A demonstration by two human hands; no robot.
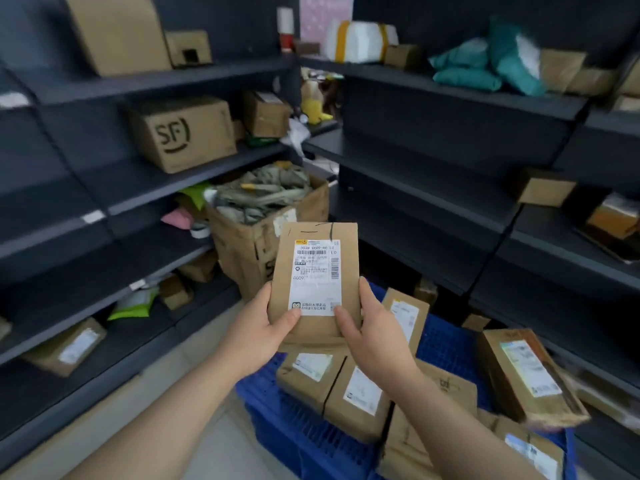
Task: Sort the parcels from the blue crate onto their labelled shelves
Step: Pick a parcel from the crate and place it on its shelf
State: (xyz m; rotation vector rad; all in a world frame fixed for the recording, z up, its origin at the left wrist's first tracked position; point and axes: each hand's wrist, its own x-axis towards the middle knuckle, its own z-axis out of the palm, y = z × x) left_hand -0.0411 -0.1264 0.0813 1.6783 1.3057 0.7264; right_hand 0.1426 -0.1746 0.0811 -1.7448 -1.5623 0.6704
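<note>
I hold a flat brown cardboard parcel (315, 233) upright in front of me, its white shipping label facing me. My left hand (258, 332) grips its lower left edge and my right hand (372, 336) grips its lower right edge, thumbs on the front. Below the hands stands the blue crate (294, 431), filled with several more brown labelled parcels (358, 398). One longer parcel (526, 375) lies tilted at the crate's right side.
Dark shelf units (166, 183) run along the left and right, meeting at a far corner. An SF box (181, 133) sits on the left shelf; teal bags (485, 69) lie upper right. An open carton of crumpled packing (263, 216) stands on the floor behind the crate.
</note>
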